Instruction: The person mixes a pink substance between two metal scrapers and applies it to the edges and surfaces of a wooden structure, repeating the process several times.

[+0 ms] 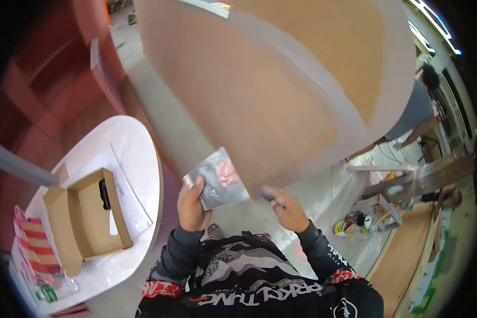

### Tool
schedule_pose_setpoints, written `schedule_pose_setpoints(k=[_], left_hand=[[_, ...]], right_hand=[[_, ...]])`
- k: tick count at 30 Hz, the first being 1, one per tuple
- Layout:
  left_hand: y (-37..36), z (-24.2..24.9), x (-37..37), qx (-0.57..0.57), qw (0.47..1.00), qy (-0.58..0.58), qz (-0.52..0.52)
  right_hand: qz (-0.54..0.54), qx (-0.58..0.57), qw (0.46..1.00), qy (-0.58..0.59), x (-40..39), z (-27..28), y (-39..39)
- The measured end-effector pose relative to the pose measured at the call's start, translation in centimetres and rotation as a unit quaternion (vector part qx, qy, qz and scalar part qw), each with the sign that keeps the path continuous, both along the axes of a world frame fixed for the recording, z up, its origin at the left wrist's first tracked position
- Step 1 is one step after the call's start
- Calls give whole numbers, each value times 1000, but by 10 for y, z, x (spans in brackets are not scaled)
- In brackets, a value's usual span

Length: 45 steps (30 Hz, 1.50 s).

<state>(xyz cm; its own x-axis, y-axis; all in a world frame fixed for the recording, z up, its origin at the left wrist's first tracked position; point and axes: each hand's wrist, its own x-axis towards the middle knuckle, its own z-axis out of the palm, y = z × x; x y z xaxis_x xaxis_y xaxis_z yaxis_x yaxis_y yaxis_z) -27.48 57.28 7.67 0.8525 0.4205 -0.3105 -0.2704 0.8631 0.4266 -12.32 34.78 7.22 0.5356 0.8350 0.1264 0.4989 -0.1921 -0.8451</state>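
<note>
Pinched in your left hand (191,205): plate (211,183) with pink paste (228,174)

It's near the curved panel (238,95); your right hand (290,213) grips a blurred dark tool (267,193). Working paste seems the step; the next move needs a level plate.

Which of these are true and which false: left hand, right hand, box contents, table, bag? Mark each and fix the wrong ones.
1. The left hand holds a flat grey plate with a pink patch on it. True.
2. The right hand is inside the cardboard box. False: it is well away from the box, gripping a small dark object, too blurred to name.
3. A black item lies in the cardboard box. True.
4. The cardboard box is shut. False: it lies open on the white table.
5. The striped bag is at the picture's right edge. False: it is on the left, beside the box.
</note>
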Motion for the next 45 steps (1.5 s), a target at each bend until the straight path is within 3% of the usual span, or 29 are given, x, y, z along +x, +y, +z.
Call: schedule_pose_setpoints(k=[1,2,3,4,6,8,10,12,14,15,16,17,18,19,20,21,22,23,24,25,26,27,28,31,34,36,42,44,45], left_hand=[[3,2,-4,348,935,37,64],[3,3,-4,647,750,62,124],[-8,3,1,615,772,-2,165],[-6,7,7,615,774,-9,149],[-4,10,16,829,501,-175,177],[-12,19,12,835,506,-177,121],[-17,21,13,888,421,-169,75],[-21,24,8,881,443,-157,47],[-16,22,5,895,417,-157,12],[-13,23,5,916,364,-164,-39],[-19,9,4,914,369,-164,-43],[-27,-16,1,825,550,-105,-75],[-34,-34,-2,699,706,-40,-104],[-52,-39,-2,541,836,69,-56],[-51,-44,-1,538,837,74,-63],[-48,-51,3,384,910,95,-121],[-46,-53,7,216,954,115,-173],[-44,-56,11,104,968,104,-204],[-45,-57,13,98,968,110,-204],[-49,-38,17,-23,969,98,-228],[-51,-26,18,-146,955,84,-245],[-52,-26,16,-180,948,72,-250],[-53,-30,15,-187,947,80,-248],[-55,-45,15,-41,973,106,-201],[-54,-48,11,-117,970,57,-204],[-55,-51,10,-86,978,74,-176],[-76,-77,26,-33,982,127,-134],[-97,-74,34,-42,977,172,-121],[-100,-75,40,-7,972,165,-165]], right_hand=[[-12,3,1000,-1,-1,0,0],[-69,144,921,355,-3,1,0],[-115,272,696,655,-8,1,0],[-127,283,691,653,-14,2,0],[-111,270,554,780,-26,11,5],[-103,246,518,813,-38,22,10],[-57,231,515,823,-41,30,8],[-90,235,490,834,-36,39,-2],[25,349,467,812,-28,43,-16],[81,397,428,808,-25,51,-24],[75,397,426,810,-28,64,-29],[-41,383,632,672,-32,77,-33],[-153,338,792,485,-35,81,-36],[-151,334,832,417,-38,70,-36],[-157,331,829,422,-40,61,-37],[-77,281,937,193,-43,50,-36],[12,208,977,-46,-46,46,-33],[11,203,978,-38,-49,44,-30],[32,186,974,-124,-51,43,-27],[54,167,963,-207,-53,41,-26],[55,162,965,-197,-53,33,-27],[51,127,973,-187,-54,22,-29],[45,90,979,-178,-55,9,-33],[14,44,987,-153,-61,-20,-52],[-29,-29,995,-94,-56,-43,-83],[45,-137,988,-61,-47,-78,-117],[-95,-91,990,48,-21,-71,-141],[-87,-59,992,-64,-8,-39,-148],[-87,-59,993,-62,-3,-25,-151]])
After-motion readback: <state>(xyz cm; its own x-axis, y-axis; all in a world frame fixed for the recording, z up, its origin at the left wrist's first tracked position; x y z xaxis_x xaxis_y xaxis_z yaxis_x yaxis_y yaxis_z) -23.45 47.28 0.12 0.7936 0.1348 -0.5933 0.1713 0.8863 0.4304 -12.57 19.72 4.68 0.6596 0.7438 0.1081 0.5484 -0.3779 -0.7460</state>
